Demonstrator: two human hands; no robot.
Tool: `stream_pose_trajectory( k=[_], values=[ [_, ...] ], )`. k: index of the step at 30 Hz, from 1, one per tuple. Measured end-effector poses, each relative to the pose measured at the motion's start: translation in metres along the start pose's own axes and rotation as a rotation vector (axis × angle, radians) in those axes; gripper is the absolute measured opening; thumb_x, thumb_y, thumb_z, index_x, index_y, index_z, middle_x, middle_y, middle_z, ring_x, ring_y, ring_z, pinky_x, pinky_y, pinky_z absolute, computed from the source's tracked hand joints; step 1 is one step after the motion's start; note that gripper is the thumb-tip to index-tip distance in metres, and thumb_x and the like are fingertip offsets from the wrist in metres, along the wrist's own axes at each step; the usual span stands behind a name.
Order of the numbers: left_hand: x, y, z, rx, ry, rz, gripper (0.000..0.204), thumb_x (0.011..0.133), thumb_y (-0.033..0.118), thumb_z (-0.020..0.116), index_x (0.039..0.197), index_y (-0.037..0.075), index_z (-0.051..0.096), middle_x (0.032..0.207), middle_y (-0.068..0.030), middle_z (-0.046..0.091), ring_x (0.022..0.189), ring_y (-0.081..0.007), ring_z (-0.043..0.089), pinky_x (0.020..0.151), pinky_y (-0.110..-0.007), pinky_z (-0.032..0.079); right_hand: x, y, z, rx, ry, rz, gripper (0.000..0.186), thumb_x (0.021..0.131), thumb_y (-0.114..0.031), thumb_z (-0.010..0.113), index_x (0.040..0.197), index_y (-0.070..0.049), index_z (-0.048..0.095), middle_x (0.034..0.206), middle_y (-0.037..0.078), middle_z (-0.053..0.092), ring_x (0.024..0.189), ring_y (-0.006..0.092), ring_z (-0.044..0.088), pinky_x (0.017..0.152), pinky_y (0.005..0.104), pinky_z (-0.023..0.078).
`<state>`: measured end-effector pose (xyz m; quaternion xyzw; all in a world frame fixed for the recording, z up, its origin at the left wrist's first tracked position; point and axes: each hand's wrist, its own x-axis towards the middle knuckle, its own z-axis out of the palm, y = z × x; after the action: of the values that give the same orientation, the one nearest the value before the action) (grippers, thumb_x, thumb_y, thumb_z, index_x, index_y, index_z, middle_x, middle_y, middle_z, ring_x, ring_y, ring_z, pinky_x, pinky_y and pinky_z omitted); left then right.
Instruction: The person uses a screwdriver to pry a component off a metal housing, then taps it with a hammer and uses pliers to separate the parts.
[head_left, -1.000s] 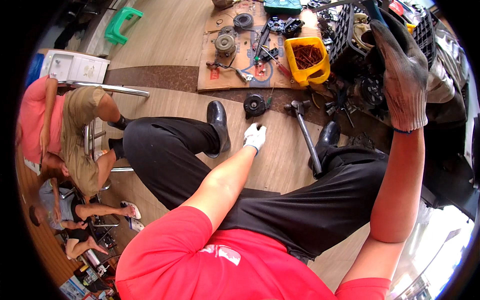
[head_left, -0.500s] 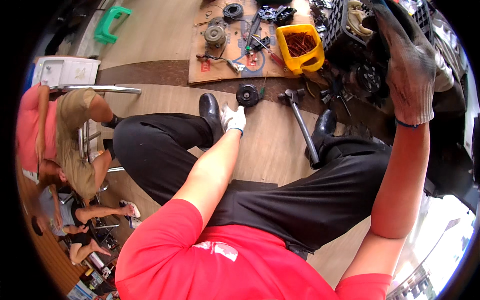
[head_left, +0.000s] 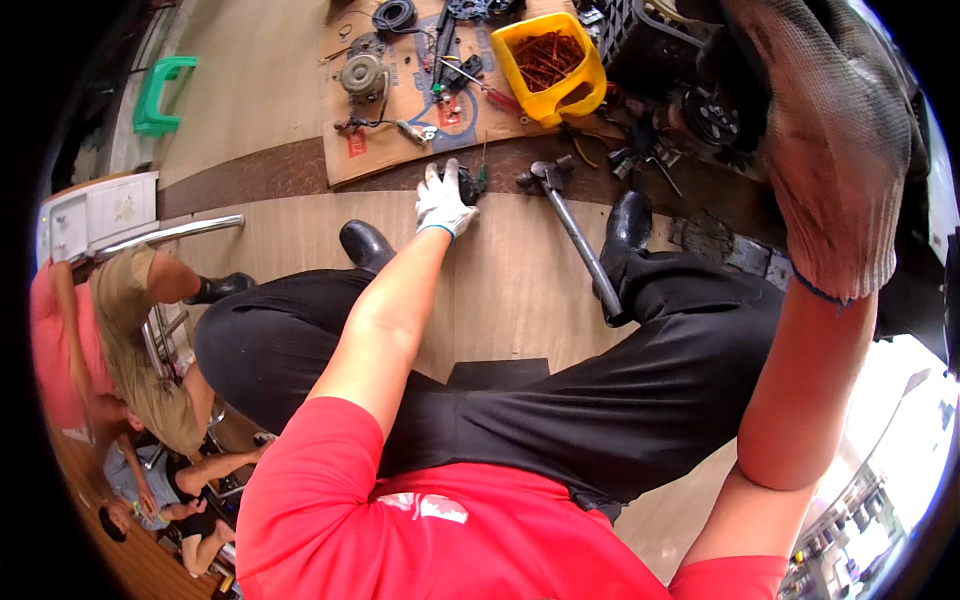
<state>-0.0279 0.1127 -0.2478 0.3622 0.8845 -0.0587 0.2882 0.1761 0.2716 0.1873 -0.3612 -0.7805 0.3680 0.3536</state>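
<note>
My left hand (head_left: 445, 206), in a white work glove, reaches down to the floor by the cardboard's near edge. Its fingers are spread over a small round black part (head_left: 470, 184), touching it and covering much of it. A green-tipped piece stands beside that part. My right hand (head_left: 835, 140), in a heavily blackened glove, is raised close to the camera at the upper right. Its fingertips run into the dark rim, so whether it holds anything is hidden. Between my boots a hammer (head_left: 580, 240) with a long metal handle rests on the floor.
Flattened cardboard (head_left: 400, 150) carries a small motor (head_left: 362, 75), a wire coil (head_left: 394, 14) and a screwdriver (head_left: 495, 98). A yellow cut-open jug (head_left: 575, 110) holds copper-coloured scraps. A black crate (head_left: 650, 45) stands right of it. A green stool (head_left: 160, 95) and two people are at left.
My left hand has moved forward from beside the round black part onto it, fingers spreading. My right hand appears larger and nearer the camera. The whole view has shifted.
</note>
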Motion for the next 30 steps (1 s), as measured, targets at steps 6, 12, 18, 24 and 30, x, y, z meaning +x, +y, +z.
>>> stream_pose_trajectory(
  k=[6,12,18,24,30],
  values=[
    [0.007,0.008,-0.008,-0.02,-0.015,-0.039,0.111,0.073,0.038,0.087,0.164,0.024,0.026,0.164,-0.0249,0.028,0.139,-0.048,0.048,0.112,-0.053,0.047,0.006,0.009,-0.004,-0.007,-0.023,0.052,0.049,0.1,-0.024,0.07,0.133,0.012,0.063,0.111,0.018,0.073,0.1,0.0175,0.069,0.088,0.0264,0.056],
    [0.012,-0.019,-0.031,-0.288,-0.008,-0.012,0.115,0.066,0.042,0.087,0.161,0.011,0.031,0.148,-0.0298,0.045,0.131,-0.0463,0.056,0.111,-0.048,0.049,0.009,0.007,-0.002,-0.003,-0.012,0.085,0.051,0.1,-0.024,0.069,0.135,0.012,0.062,0.116,0.02,0.073,0.104,0.0195,0.069,0.091,0.0279,0.056],
    [0.007,-0.041,-0.119,-0.903,0.106,0.218,0.094,0.067,0.031,0.092,0.144,-0.001,0.048,0.121,-0.0125,0.067,0.106,-0.0229,0.066,0.095,-0.035,0.055,0.016,0.008,0.007,-0.12,0.015,0.081,0.051,0.099,-0.025,0.068,0.136,0.01,0.062,0.123,0.022,0.072,0.11,0.0248,0.069,0.098,0.0305,0.054],
    [-0.065,-0.038,-0.303,-1.018,0.321,0.387,0.059,0.084,0.026,0.083,0.132,0.006,0.056,0.112,-0.0062,0.067,0.093,-0.0179,0.068,0.083,-0.034,0.059,0.05,0.092,0.011,-0.16,-0.157,-0.05,0.049,0.099,-0.032,0.071,0.135,0.001,0.067,0.116,0.019,0.075,0.105,0.0255,0.071,0.096,0.0327,0.054],
    [-0.169,-0.085,-0.403,-1.729,0.523,0.627,0.038,0.098,0.028,0.073,0.128,0.008,0.061,0.116,-0.0101,0.067,0.101,-0.0269,0.068,0.084,-0.047,0.061,0.062,0.107,0.039,-0.645,-0.35,0.068,0.03,0.098,-0.035,0.066,0.108,-0.008,0.075,0.104,0.024,0.074,0.093,0.0351,0.075,0.083,0.045,0.06]
  ],
)
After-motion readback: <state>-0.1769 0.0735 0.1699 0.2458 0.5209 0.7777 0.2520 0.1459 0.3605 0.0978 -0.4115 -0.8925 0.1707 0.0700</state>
